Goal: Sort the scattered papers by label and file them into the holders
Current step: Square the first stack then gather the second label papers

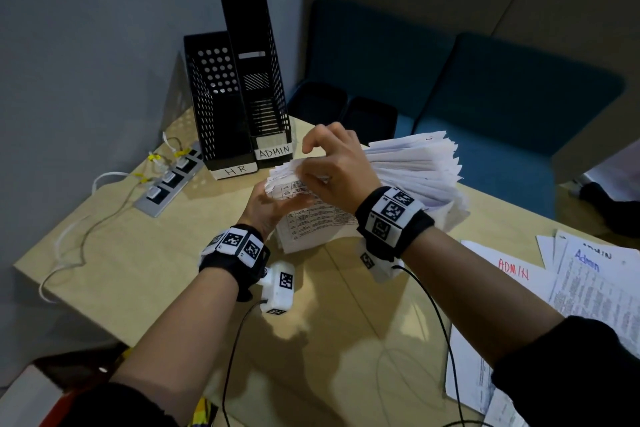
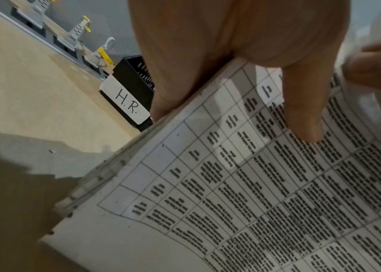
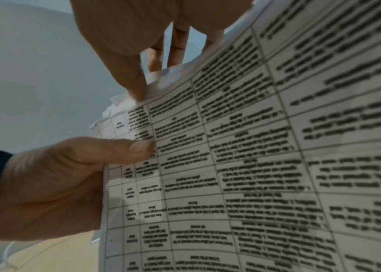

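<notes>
Presently the stack of papers (image 1: 363,191) is held just in front of the HR holder (image 1: 216,104) and the ADMIN holder (image 1: 258,76), its lower edge on the bench (image 1: 138,253). The left hand (image 1: 273,204) grips the stack's near corner, thumb clamped on the printed table. The right hand (image 1: 332,166) pinches the upper sheet edges, fingers curled. No label is legible on the top sheet. Recommended: peel one sheet, keep the left thumb firm, and read its label before moving toward either holder. Loose ADMIN-marked sheets (image 1: 588,274) lie well right of the stack.
</notes>
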